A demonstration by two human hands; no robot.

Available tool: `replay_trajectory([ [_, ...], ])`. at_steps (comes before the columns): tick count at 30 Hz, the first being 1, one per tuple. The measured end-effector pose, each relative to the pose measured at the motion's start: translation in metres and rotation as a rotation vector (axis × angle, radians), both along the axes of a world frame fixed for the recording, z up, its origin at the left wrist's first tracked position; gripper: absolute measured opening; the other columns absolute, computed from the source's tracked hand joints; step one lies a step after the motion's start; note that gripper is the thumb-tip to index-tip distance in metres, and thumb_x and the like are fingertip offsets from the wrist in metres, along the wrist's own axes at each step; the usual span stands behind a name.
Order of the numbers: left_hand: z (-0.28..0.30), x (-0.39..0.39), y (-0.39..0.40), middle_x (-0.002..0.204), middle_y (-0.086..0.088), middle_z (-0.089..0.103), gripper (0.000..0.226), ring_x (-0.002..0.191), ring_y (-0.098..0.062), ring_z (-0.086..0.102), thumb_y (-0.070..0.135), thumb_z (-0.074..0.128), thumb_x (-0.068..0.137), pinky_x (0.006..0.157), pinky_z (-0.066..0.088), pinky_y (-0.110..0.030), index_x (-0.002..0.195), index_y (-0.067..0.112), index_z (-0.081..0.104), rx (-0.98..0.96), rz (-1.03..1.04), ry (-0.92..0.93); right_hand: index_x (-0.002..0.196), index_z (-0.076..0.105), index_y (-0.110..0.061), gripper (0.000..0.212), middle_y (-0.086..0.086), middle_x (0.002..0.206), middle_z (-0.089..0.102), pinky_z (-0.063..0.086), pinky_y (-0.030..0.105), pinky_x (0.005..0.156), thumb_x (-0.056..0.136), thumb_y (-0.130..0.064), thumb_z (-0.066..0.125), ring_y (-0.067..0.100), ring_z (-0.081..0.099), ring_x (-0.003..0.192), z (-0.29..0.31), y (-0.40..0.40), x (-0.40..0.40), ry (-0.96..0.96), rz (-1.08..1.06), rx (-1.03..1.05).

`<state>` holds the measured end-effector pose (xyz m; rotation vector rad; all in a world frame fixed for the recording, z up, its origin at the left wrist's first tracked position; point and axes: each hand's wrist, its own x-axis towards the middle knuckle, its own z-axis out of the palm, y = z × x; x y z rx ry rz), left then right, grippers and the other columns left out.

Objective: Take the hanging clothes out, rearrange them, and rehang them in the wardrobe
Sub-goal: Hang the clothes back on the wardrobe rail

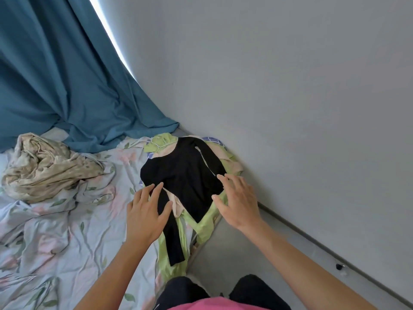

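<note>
Smoothing the black top (185, 175) on the bed (67, 231)

Left hand (145, 215) is resting spread and empty by its sleeve; right hand (237, 202), also spread, is hovering at the hem. Soft, light knit, probably best gripped at the shoulders.

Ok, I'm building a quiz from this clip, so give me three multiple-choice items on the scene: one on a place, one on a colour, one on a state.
1. Where does the black top lie?
A. on a pile of clothes at the bed's edge by the wall
B. on the floor
C. on a hanger rail

2. What colour is the curtain?
A. red
B. teal blue
C. white

3. How are the hands?
A. fists
B. both gripping a hanger
C. open, fingers spread

Answers: 1 A, green and pink garments show under it; 2 B, it drapes onto the bed; 3 C, left hand and right hand lie flat by the top.
</note>
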<state>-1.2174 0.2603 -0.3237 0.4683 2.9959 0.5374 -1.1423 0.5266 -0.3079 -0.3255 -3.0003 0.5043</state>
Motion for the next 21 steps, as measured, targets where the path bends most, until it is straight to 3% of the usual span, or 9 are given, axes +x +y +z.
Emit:
replay_trajectory([
  [8,-0.009,-0.077,0.016,0.140,0.003,0.059,0.065,0.132,-0.024,0.050,0.060,0.035,0.100,0.107,0.045,-0.045,0.152,0.024,0.052,0.086,0.118,0.008,0.151,0.045,-0.027,0.062,-0.005,0.148,0.049,0.043,0.042,0.113,0.098,-0.059,0.044,0.019,0.042,0.139,-0.017,0.032,-0.125,-0.016,0.141,0.008],
  [21,-0.085,-0.221,0.110,0.139,0.004,0.058,0.064,0.133,-0.024,0.049,0.059,0.034,0.101,0.104,0.047,-0.043,0.154,0.026,0.049,-0.059,0.417,-0.151,0.154,0.043,-0.026,0.062,-0.004,0.151,0.049,0.042,0.042,0.112,0.100,-0.057,0.050,0.021,0.043,0.140,-0.111,0.130,-0.384,-0.175,0.424,-0.010],
])
